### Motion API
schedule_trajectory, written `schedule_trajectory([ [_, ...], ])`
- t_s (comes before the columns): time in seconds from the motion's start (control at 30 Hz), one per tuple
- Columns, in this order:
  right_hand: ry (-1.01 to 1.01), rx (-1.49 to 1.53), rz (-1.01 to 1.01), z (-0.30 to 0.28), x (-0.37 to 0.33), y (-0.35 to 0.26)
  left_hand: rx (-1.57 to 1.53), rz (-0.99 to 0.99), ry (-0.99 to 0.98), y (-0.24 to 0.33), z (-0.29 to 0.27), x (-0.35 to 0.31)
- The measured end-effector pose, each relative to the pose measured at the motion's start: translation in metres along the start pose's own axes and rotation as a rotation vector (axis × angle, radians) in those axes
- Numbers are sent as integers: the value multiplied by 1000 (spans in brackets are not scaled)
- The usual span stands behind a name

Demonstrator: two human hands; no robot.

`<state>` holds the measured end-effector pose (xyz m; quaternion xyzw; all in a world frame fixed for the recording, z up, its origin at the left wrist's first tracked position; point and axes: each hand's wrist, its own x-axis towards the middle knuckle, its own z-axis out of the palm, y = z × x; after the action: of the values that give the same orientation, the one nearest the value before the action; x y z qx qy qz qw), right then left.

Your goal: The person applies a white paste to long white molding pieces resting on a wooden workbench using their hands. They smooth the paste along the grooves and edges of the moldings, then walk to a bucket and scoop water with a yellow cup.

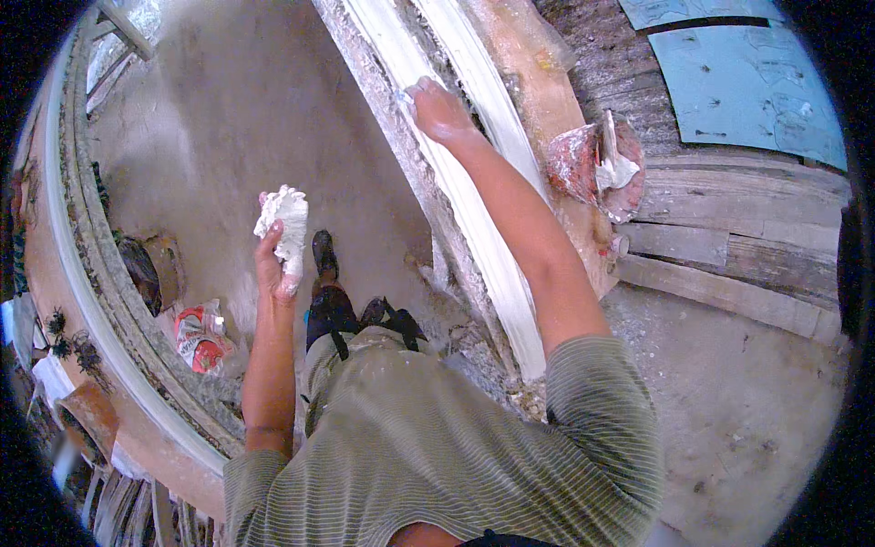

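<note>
Resting in left hand (273, 264): plaster lump (284, 219)

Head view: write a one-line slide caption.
Left hand holds a white lump of plaster while the right hand presses on a long white moulded plaster strip.
</note>
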<state>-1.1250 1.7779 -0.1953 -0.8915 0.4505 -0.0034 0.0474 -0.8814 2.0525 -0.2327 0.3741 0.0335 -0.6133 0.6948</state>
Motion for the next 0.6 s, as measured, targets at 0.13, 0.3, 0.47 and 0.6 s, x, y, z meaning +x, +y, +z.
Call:
schedule_trajectory([
  [0.13, -146, -50, 44, 19, 26, 9, -4, -33, 88, 7, -12, 9],
  [0.3, -206, 71, 146, 0, -11, 4, -133, -38, 102, 0, -1, 11],
  [0.47, -288, 127, 239, 12, -85, 21, 21, -43, 31, -13, 24, 8],
  [0.6, -264, 139, 212, 11, -170, 25, 23, -56, 3, -27, 41, -4],
])
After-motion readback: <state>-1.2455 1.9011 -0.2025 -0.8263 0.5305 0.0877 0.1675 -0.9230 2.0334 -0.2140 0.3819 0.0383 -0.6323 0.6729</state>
